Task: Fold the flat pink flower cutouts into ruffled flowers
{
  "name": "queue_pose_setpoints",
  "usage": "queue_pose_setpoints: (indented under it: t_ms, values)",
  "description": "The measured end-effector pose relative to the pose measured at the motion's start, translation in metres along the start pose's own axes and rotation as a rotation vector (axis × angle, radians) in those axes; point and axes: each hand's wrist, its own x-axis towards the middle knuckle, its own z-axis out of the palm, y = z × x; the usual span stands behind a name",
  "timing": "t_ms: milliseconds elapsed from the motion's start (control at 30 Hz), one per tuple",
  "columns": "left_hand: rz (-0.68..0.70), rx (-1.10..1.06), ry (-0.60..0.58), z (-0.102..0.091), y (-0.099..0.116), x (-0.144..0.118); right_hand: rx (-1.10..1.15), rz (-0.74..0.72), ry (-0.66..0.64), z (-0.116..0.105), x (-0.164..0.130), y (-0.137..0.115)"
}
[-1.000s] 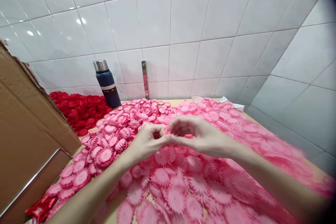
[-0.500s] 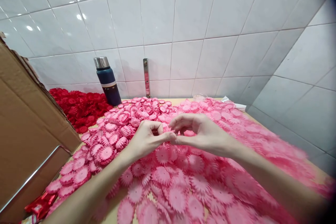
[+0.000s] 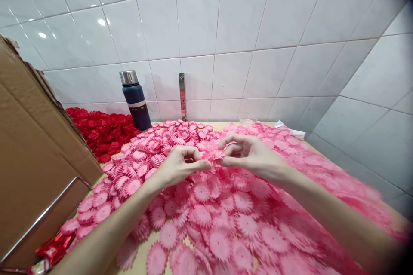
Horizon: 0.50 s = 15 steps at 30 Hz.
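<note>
Many pink discs (image 3: 220, 242), one bench (image 3: 145, 247)

Head view: the bench backs onto a white tiled wall (image 3: 196, 21), bottle (image 3: 137, 102) near its far edge. Over its middle the right hand's (image 3: 254, 157) grip pinches a frilled pink piece (image 3: 214, 154); whether the left hand's (image 3: 177, 167) does too, I cannot tell. Discs hide most of the top; its near edge is cut off, right side blurred.

The single camera, worn on the head, looks forward and down across the table (image 3: 143, 247), close behind the hands (image 3: 177, 166), facing the tiled wall (image 3: 197, 19).
</note>
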Motion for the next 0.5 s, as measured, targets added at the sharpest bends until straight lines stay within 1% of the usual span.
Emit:
queue_pose_setpoints:
  t_ms: [133,233,333,400,500]
  values:
    - [0.004,0.06,0.077,-0.002,-0.001,0.001,0.031,0.02,0.019,-0.007,0.001,0.0]
    - [0.013,0.065,0.113,-0.006,-0.001,0.002,0.009,-0.016,0.076,-0.016,0.001,-0.001]
    - [0.013,0.024,0.131,-0.01,0.0,0.002,-0.063,-0.056,0.134,-0.024,0.0,-0.003]
    - [-0.008,-0.01,0.134,-0.012,0.0,0.002,-0.129,-0.069,0.118,-0.026,-0.002,-0.006]
    - [-0.007,-0.031,0.127,-0.011,0.0,0.002,-0.313,-0.117,0.086,-0.022,-0.003,-0.01]
